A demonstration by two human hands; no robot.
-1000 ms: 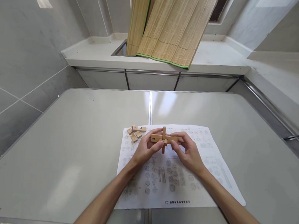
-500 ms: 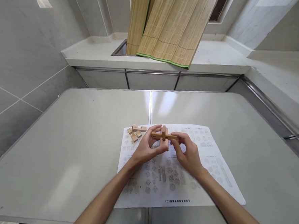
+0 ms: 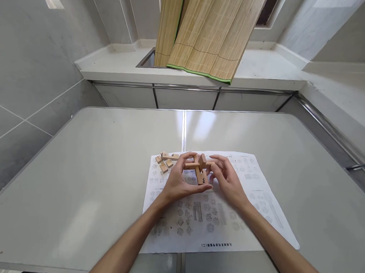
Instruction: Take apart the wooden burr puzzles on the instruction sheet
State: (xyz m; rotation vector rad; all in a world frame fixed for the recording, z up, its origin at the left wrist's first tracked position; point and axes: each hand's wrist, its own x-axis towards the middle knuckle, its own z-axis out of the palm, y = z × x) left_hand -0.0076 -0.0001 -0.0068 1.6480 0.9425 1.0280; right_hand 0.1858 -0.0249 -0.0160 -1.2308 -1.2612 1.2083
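A cross-shaped assembly of interlocking wooden puzzle pieces (image 3: 201, 178) is held up over the printed sheet (image 3: 225, 238). My left hand (image 3: 181, 179) grips it from the left, index finger at its far end and thumb at its near end, where a dark mark shows on the wood. My right hand (image 3: 227, 178) has thumb and fingers closed on the right end of the crossbar; some of those fingertips are hidden. Just beyond my left hand, several loose wooden pieces (image 3: 163, 167) lie on the sheet's far left corner, one bar resting on others.
The sheet, printed with small diagrams, lies on a pale folding table (image 3: 74, 179) with a seam down its middle. Behind it stand a white ledge (image 3: 118, 68) and a hanging bamboo blind (image 3: 210, 35). A metal rail (image 3: 325, 128) runs along the right wall.
The wooden assembly has turned in my hands, so its near end now shows a dark mark. My left thumb has shifted right, and my right fingers have changed their hold on the crossbar.
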